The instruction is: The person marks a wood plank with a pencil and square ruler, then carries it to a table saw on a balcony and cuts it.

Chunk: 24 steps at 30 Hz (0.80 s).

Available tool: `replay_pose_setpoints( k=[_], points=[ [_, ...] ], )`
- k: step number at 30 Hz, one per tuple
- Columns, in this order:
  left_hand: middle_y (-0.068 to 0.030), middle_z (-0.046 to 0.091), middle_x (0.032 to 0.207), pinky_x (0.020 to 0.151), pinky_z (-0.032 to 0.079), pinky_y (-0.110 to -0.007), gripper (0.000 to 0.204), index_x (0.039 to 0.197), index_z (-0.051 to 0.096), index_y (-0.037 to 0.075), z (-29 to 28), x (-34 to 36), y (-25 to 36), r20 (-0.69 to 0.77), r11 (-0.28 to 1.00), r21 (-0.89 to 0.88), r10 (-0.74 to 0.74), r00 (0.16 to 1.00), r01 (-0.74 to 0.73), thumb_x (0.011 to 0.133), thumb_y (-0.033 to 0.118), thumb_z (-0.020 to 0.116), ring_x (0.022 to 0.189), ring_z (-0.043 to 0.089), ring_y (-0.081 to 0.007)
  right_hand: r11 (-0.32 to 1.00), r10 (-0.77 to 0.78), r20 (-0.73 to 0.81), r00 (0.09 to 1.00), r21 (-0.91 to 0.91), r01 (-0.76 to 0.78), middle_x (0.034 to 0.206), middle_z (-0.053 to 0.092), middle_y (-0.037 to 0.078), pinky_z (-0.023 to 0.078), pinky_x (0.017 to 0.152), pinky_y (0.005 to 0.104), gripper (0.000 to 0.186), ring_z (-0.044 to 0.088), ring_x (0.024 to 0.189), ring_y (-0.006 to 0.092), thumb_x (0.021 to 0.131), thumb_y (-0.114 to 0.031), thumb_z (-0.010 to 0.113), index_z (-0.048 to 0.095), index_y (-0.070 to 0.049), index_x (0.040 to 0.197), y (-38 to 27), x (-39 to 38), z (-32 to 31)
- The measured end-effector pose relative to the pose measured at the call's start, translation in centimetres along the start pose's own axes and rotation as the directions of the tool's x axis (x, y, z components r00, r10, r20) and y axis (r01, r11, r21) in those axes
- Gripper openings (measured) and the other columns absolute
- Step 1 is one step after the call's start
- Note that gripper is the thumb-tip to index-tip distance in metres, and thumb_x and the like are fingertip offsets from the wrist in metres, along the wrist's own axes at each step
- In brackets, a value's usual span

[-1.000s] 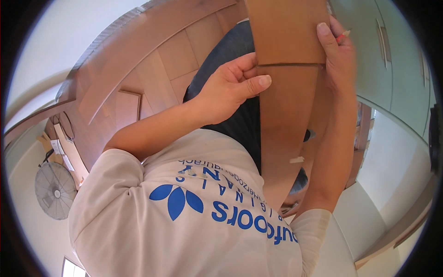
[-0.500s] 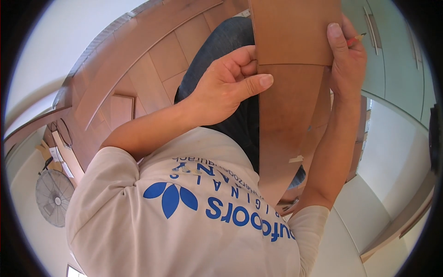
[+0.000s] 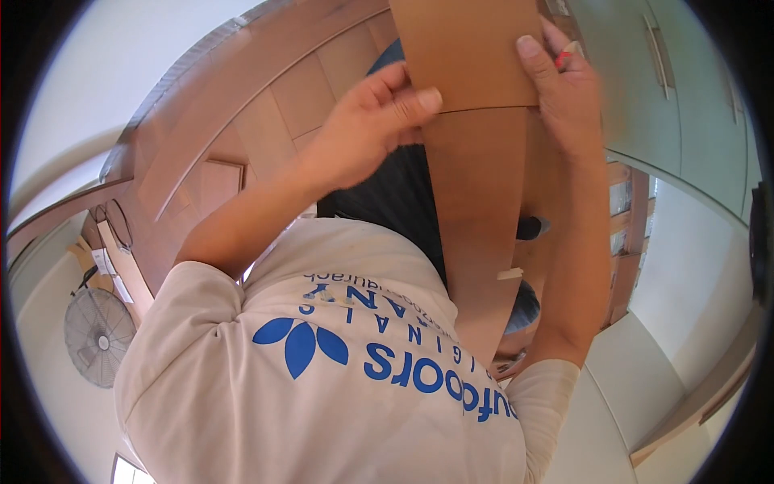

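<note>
A reddish-brown wooden plank floor (image 3: pixel 282 109) spreads across the upper left, with a pale green cabinet front (image 3: pixel 637 89) carrying long metal handles at the upper right and a white wall (image 3: pixel 97 89) curving round the left rim. The right hand (image 3: pixel 568 101) grips the right edge of a flat, smooth, tan-brown rectangular board (image 3: pixel 468 56): its thumb lies on the near face, and the other fingers bend behind the edge. Between those fingers sits a slim red pencil (image 3: pixel 563 59), its pale end showing. The left hand (image 3: pixel 367 121) is at the board's left edge, fingers loosely curled and partly hidden, the thumb extended over the face near the bottom edge; whether it presses or merely hovers I cannot tell. The tan-brown board runs out of the top of view, and directly below its straight bottom edge a long, darker brown wooden board (image 3: pixel 477 173) continues down to the shirt. Left of that long board are dark blue trousers (image 3: pixel 395 194); by its right edge is a small cream-coloured strip (image 3: pixel 509 274). The person's beige T-shirt (image 3: pixel 322 403) bears a blue leaf print. Farther out, a small brown wooden offcut (image 3: pixel 224 177) lies on the floor, and a round grey wire-caged fan (image 3: pixel 99 343) stands at lower left.
</note>
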State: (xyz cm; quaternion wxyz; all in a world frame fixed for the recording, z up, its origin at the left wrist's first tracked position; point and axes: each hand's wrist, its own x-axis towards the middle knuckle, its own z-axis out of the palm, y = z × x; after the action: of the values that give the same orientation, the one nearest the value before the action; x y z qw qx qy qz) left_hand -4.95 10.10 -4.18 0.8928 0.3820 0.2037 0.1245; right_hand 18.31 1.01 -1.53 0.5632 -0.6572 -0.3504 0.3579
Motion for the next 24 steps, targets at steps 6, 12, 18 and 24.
replay_pose_setpoints(
  k=[6,12,18,24],
  points=[
    [-0.0039,0.066,0.135,0.1,0.056,-0.043,0.042,0.143,0.054,0.013,-4.3,4.0,0.6,-0.039,0.99,0.114,-0.081,0.996,0.086,0.104,0.027,0.063,0.123,0.065,-0.0191,0.996,0.016,-0.012,1.0,0.093,-0.015,0.124,0.07,0.004,0.053,0.091,0.0248,0.052,0.064,0.108,0.0099,0.099,-0.024,0.072,0.058,0.0,0.143,4.7,0.0,1.1],
    [-0.0045,0.065,0.135,0.095,0.059,-0.044,0.044,0.144,0.052,0.014,-6.3,4.6,-1.3,-0.037,0.985,0.102,-0.135,0.99,0.139,0.104,0.028,0.063,0.122,0.065,-0.0198,0.972,0.143,-0.042,0.989,0.193,-0.132,0.119,0.071,0.006,0.052,0.089,0.0239,0.055,0.065,0.105,0.0103,0.097,-0.029,0.075,0.06,0.001,0.14,6.8,-0.6,2.3],
    [-0.0051,0.061,0.137,0.091,0.061,-0.045,0.05,0.149,0.044,0.015,-7.7,5.5,-3.1,-0.017,0.98,0.09,-0.177,0.984,0.178,0.105,0.029,0.062,0.122,0.065,-0.0214,0.98,0.139,-0.215,0.967,-0.112,-0.166,0.102,0.076,0.007,0.053,0.084,0.027,0.048,0.068,0.093,0.0115,0.094,-0.034,0.076,0.07,0.001,0.125,7.7,-3.7,2.4],
    [-0.0043,0.053,0.148,0.094,0.059,-0.049,0.068,0.159,0.027,0.022,-7.0,5.2,-2.2,0.014,0.976,-0.02,-0.217,0.976,0.217,0.103,0.027,0.065,0.131,0.058,-0.0254,0.935,0.28,-0.301,0.912,-0.129,-0.33,0.095,0.074,0.009,0.053,0.08,0.0293,0.055,0.065,0.085,0.0134,0.091,-0.038,0.078,0.068,0.004,0.124,7.4,-7.4,4.1]
  ],
)
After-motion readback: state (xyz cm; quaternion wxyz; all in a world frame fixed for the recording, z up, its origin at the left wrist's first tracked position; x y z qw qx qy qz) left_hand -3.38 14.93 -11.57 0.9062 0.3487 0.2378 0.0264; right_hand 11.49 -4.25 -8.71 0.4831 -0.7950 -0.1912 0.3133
